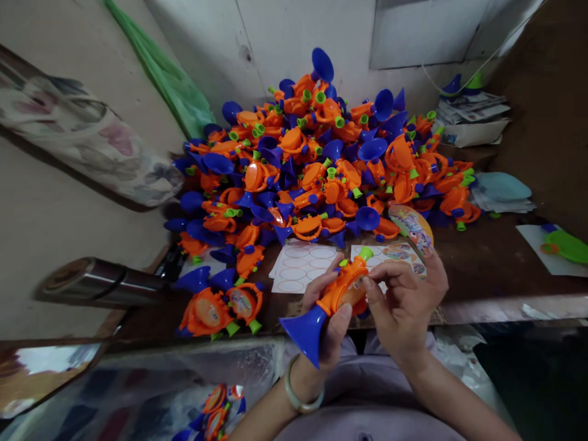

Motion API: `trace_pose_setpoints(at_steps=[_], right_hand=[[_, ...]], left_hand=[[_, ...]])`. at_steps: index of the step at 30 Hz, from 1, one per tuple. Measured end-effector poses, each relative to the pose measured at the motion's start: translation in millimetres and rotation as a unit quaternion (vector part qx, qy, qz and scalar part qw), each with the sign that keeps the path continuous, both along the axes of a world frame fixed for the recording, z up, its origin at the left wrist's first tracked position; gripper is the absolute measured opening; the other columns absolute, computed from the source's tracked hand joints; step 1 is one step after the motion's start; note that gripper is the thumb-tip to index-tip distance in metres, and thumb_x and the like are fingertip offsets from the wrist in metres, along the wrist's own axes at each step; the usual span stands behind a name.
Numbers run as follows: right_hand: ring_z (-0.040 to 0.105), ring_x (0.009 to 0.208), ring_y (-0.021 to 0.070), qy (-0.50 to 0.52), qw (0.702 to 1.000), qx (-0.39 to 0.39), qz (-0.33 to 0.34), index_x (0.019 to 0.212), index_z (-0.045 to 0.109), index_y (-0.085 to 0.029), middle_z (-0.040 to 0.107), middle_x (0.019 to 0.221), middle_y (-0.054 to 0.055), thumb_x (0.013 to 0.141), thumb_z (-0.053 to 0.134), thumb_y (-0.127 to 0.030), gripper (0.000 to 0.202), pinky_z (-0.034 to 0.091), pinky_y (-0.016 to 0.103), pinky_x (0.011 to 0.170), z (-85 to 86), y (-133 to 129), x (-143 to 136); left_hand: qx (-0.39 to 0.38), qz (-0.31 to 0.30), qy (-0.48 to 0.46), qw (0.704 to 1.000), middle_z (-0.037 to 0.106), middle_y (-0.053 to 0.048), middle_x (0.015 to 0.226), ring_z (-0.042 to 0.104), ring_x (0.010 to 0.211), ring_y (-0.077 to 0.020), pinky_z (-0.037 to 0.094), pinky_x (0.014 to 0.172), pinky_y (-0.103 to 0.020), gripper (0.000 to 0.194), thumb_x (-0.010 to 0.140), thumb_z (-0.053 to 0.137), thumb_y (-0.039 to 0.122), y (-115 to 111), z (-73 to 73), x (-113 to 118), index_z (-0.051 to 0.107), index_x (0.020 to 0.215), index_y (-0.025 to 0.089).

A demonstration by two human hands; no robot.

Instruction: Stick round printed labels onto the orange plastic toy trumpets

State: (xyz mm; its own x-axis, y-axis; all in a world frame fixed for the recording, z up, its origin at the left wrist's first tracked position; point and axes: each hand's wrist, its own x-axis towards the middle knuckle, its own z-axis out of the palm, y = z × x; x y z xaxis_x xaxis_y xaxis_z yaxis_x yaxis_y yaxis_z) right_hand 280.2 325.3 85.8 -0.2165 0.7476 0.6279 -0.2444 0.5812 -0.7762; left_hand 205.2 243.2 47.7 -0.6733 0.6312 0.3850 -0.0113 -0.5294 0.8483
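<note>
My left hand (pixel 333 331) is wrapped round an orange toy trumpet (pixel 342 285), whose blue bell points down and left and whose green mouthpiece points up and right. A pale, shiny oval sticker (pixel 353 293) shows on its flat side. At the edge of that side, the thumb and forefinger of my right hand (pixel 404 306) are pinched together; what they hold, if anything, is hidden. A larger printed oval (pixel 412 228) appears by the raised fingers of this hand; whether it touches them I cannot tell. Behind the trumpet lie sticker sheets (pixel 303 263), partly peeled.
A big heap of similar toy trumpets (pixel 312 159) covers the back of the table. Two stickered trumpets (pixel 206 311) lie front left, by a steel flask (pixel 98 282). At right are a light blue dish (pixel 503 185), stacked papers (pixel 473 113) and a green piece (pixel 567 245). More trumpets (pixel 215 413) sit below.
</note>
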Motion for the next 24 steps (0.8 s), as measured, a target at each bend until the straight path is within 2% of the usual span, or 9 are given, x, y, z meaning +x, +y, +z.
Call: trace_pose_setpoints(at_steps=[6,11,13,15,16,18,21,22,24], right_hand=[[0.066,0.075,0.0168,-0.028,0.999,0.029,-0.018,0.156,0.030,-0.035,0.064,0.091,-0.004,0.096,0.067,-0.011,0.075,0.063,0.033,0.068,1.2,-1.2,-0.2],[0.065,0.078,0.0186,-0.122,0.986,0.090,-0.076,0.131,0.050,-0.032,0.064,0.091,-0.003,0.096,0.065,-0.013,0.043,0.061,0.045,0.084,-4.9,5.9,3.8],[0.066,0.091,0.0224,-0.129,0.979,0.098,-0.125,0.135,0.048,-0.031,0.064,0.104,0.002,0.094,0.070,-0.017,0.049,0.060,0.047,0.087,-8.3,16.4,6.6],[0.064,0.109,0.0260,-0.112,0.980,0.061,-0.150,0.150,0.036,-0.031,0.061,0.120,0.007,0.092,0.075,-0.025,0.070,0.059,0.048,0.091,-10.5,26.6,9.5],[0.062,0.117,0.0269,-0.099,0.985,0.030,-0.139,0.156,0.029,-0.032,0.059,0.128,0.009,0.092,0.075,-0.029,0.078,0.058,0.049,0.095,-11.0,29.8,10.6],[0.060,0.126,0.0265,-0.091,0.994,-0.037,-0.046,0.160,0.024,-0.034,0.056,0.136,0.010,0.095,0.074,-0.035,0.082,0.057,0.049,0.102,-10.7,31.1,11.2],[0.068,0.113,0.0227,-0.078,0.983,-0.117,0.119,0.159,0.028,-0.038,0.062,0.131,0.007,0.099,0.071,-0.042,0.073,0.062,0.043,0.094,-9.3,28.5,9.3],[0.069,0.106,0.0209,-0.066,0.982,-0.126,0.123,0.157,0.031,-0.039,0.064,0.125,0.005,0.099,0.072,-0.041,0.071,0.064,0.040,0.090,-9.2,29.4,8.7],[0.069,0.102,0.0194,-0.028,0.994,-0.099,0.036,0.154,0.034,-0.039,0.062,0.120,0.003,0.097,0.075,-0.035,0.070,0.065,0.037,0.087,-10.1,34.3,9.1]], left_hand=[[-0.031,-0.004,0.007,0.999,0.055,-0.010,0.165,0.054,0.152,-0.0354,0.049,0.120,-0.057,0.038,0.101,0.070,0.036,-5.1,-4.4,-0.6,0.060,0.137,0.033],[-0.026,0.002,0.016,1.000,0.057,-0.008,0.164,0.050,0.155,-0.0341,0.049,0.122,-0.055,0.038,0.101,0.070,0.032,-6.8,-6.2,-1.7,0.061,0.137,0.035],[-0.024,0.008,0.013,1.000,0.058,-0.008,0.162,0.054,0.152,-0.0352,0.049,0.122,-0.057,0.038,0.100,0.071,0.033,-8.7,-4.4,-3.2,0.063,0.136,0.034],[-0.027,0.013,-0.002,1.000,0.060,-0.010,0.160,0.056,0.149,-0.0370,0.049,0.121,-0.059,0.039,0.097,0.074,0.036,-10.0,-1.3,-4.8,0.065,0.134,0.033],[-0.031,0.013,-0.016,0.999,0.060,-0.010,0.160,0.057,0.148,-0.0378,0.050,0.120,-0.060,0.041,0.095,0.076,0.038,-9.9,0.2,-5.2,0.065,0.134,0.033],[-0.032,0.000,-0.060,0.998,0.060,-0.011,0.160,0.059,0.146,-0.0382,0.051,0.119,-0.058,0.047,0.091,0.080,0.041,-7.2,2.3,-4.7,0.066,0.135,0.032],[-0.032,-0.042,-0.154,0.987,0.061,-0.012,0.160,0.062,0.144,-0.0369,0.054,0.117,-0.054,0.056,0.089,0.082,0.046,0.7,-0.1,0.0,0.065,0.141,0.032],[-0.037,-0.059,-0.182,0.981,0.062,-0.013,0.159,0.061,0.144,-0.0367,0.054,0.117,-0.052,0.058,0.089,0.082,0.050,2.9,-2.5,2.3,0.066,0.141,0.031],[-0.070,-0.097,-0.210,0.970,0.063,-0.014,0.158,0.058,0.148,-0.0359,0.053,0.118,-0.050,0.054,0.092,0.079,0.053,4.3,-8.5,6.1,0.069,0.139,0.029]])
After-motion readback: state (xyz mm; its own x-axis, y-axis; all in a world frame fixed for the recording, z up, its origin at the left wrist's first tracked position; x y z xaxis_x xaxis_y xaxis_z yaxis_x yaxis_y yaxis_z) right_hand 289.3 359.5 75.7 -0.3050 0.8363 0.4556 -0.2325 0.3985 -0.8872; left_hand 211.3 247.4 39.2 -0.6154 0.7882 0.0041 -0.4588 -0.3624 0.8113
